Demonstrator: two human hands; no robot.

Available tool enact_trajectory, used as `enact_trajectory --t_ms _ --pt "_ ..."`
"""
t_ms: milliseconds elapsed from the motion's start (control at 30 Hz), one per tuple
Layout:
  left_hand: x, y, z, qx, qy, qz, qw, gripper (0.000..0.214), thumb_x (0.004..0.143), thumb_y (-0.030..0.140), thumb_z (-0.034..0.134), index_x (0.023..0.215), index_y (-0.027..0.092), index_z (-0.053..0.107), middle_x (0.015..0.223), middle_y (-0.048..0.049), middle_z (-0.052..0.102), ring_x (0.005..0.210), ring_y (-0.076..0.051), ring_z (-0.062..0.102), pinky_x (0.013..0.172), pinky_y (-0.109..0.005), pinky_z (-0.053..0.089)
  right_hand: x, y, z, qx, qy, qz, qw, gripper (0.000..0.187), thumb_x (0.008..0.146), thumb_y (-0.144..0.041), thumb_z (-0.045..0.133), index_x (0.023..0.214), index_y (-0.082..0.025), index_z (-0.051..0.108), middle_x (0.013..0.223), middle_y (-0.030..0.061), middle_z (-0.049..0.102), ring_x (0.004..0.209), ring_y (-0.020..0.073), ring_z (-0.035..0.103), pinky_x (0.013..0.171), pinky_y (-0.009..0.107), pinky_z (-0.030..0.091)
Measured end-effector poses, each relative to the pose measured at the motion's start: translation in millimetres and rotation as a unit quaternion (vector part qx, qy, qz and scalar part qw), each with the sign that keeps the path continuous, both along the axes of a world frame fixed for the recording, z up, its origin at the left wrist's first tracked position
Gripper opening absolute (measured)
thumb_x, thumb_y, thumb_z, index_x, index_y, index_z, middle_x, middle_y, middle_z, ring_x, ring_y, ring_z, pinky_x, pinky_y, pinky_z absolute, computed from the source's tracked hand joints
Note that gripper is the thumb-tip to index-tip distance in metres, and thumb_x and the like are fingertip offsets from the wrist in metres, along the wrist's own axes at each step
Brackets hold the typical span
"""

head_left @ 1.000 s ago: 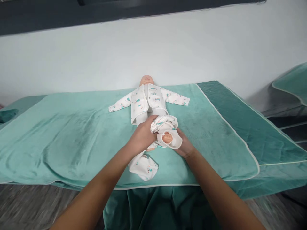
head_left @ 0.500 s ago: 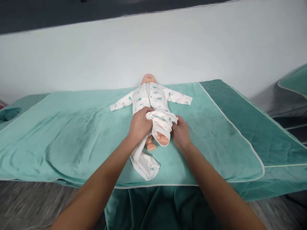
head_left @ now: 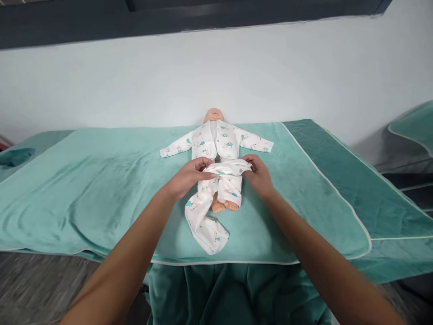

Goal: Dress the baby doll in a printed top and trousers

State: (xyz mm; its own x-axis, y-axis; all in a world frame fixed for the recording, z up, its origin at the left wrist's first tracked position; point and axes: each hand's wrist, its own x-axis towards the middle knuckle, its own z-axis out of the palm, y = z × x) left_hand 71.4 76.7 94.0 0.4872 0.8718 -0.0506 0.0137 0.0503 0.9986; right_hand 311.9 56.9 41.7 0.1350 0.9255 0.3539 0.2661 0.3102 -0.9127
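A baby doll (head_left: 214, 114) lies on its back on a light teal blanket (head_left: 101, 189), wearing an open white printed top (head_left: 223, 142). White printed trousers (head_left: 216, 189) are drawn up to its waist, and both bare feet (head_left: 224, 206) stick out below. One empty trouser leg (head_left: 206, 230) trails toward me. My left hand (head_left: 189, 175) pinches the waistband on the left. My right hand (head_left: 259, 174) grips the waistband on the right.
A darker teal cover (head_left: 355, 180) lies under the blanket and hangs over the front edge. A white wall (head_left: 216, 76) stands right behind the doll's head. Another teal-covered surface (head_left: 416, 126) shows at the far right.
Both hands have slid the bunched trousers from the doll's foot up to its waist. The raised leg has come down, and both feet now lie flat.
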Motion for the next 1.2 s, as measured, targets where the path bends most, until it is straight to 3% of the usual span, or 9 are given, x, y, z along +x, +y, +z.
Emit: enact_trajectory --t_ms 133,200,300,433,567,733,900,1033,1200 --pt "-2.7 1.8 -2.9 -0.039 -0.087 0.023 0.995 0.036 0.066 0.028 0.086 0.088 0.019 0.059 0.078 0.0034 0.059 0.069 -0.011 0.056 0.063 -0.023 0.043 -9.5 -22.7 39.5 0.008 -0.102 0.111 0.989 0.043 0.081 -0.036 0.068 0.123 -0.026 0.06 0.128 0.006 0.063 0.119 0.0254 0.056 0.103 0.04 0.042" --pt "4.0 0.5 -2.6 -0.038 -0.122 0.039 0.991 0.037 0.065 0.027 0.086 0.088 0.019 0.058 0.077 0.004 0.059 0.067 -0.011 0.057 0.063 -0.023 0.044 -21.8 -25.7 58.5 -0.041 -0.151 0.159 0.975 0.045 0.081 -0.046 0.072 0.12 -0.026 0.063 0.12 0.0052 0.067 0.111 0.0255 0.06 0.096 0.039 0.045" --pt "13.9 -2.6 -0.1 -0.007 -0.146 0.068 0.987 0.037 0.064 0.025 0.085 0.088 0.02 0.057 0.078 0.0049 0.059 0.068 -0.01 0.056 0.062 -0.022 0.045 -40.6 -20.5 72.7 -0.109 -0.183 0.192 0.958 0.037 0.079 -0.052 0.073 0.098 -0.022 0.07 0.095 0.0019 0.071 0.09 0.0225 0.062 0.08 0.034 0.046" --pt "12.6 -4.7 -1.1 0.011 -0.141 0.073 0.987 0.037 0.067 0.029 0.085 0.087 0.02 0.056 0.076 0.0059 0.056 0.065 -0.009 0.053 0.061 -0.022 0.043 -46.7 -8.2 69.8 -0.143 -0.106 0.181 0.967 0.029 0.078 -0.048 0.071 0.083 -0.02 0.067 0.08 -0.001 0.064 0.078 0.0184 0.057 0.07 0.03 0.041" --pt "1.9 -5.6 -7.7 0.009 -0.09 0.034 0.995 0.035 0.075 0.038 0.083 0.088 0.018 0.057 0.078 0.0045 0.055 0.068 -0.009 0.052 0.062 -0.021 0.041 -38.5 0.5 63.8 -0.147 0.019 0.197 0.969 0.03 0.072 -0.038 0.074 0.067 -0.021 0.051 0.065 -0.006 0.046 0.063 0.0113 0.042 0.061 0.026 0.031" --pt "-5.7 -4.7 -12.0 -0.002 -0.082 -0.008 0.997 0.037 0.075 0.04 0.083 0.095 0.018 0.06 0.086 0.0021 0.059 0.072 -0.011 0.056 0.064 -0.023 0.043 -36.4 3.9 61.3 -0.159 0.15 0.224 0.95 0.029 0.068 -0.03 0.074 0.069 -0.022 0.047 0.063 -0.0075 0.045 0.06 0.01 0.04 0.059 0.025 0.03" --pt "7.3 2.0 -16.8 0.055 -0.137 0.12 0.982 0.028 0.078 0.032 0.076 0.091 0.02 0.055 0.084 0.0033 0.059 0.072 -0.011 0.055 0.067 -0.023 0.045 -44.3 3.1 64.0 -0.206 0.022 0.296 0.932 0.03 0.074 -0.043 0.077 0.089 -0.02 0.063 0.076 -0.0026 0.062 0.071 0.0149 0.055 0.066 0.028 0.041" --pt "20.1 5.1 -20.4 0.084 -0.127 0.159 0.976 0.019 0.082 0.03 0.069 0.091 0.021 0.055 0.081 0.0035 0.057 0.071 -0.012 0.054 0.067 -0.024 0.045 -55.7 2.8 63.5 -0.206 -0.115 0.281 0.93 0.033 0.069 -0.04 0.083 0.092 -0.02 0.07 0.091 0.0009 0.072 0.088 0.0202 0.063 0.079 0.031 0.046" --pt "14.4 -3.9 -21.0 0.109 -0.023 0.174 0.978 0.022 0.088 0.04 0.064 0.097 0.02 0.061 0.091 -0.0004 0.063 0.087 -0.017 0.058 0.077 -0.028 0.046 -58.6 4.7 57.6 -0.248 -0.048 0.201 0.947 0.022 0.073 -0.036 0.074 0.084 -0.018 0.071 0.08 0.0008 0.071 0.076 0.0195 0.062 0.07 0.031 0.048"
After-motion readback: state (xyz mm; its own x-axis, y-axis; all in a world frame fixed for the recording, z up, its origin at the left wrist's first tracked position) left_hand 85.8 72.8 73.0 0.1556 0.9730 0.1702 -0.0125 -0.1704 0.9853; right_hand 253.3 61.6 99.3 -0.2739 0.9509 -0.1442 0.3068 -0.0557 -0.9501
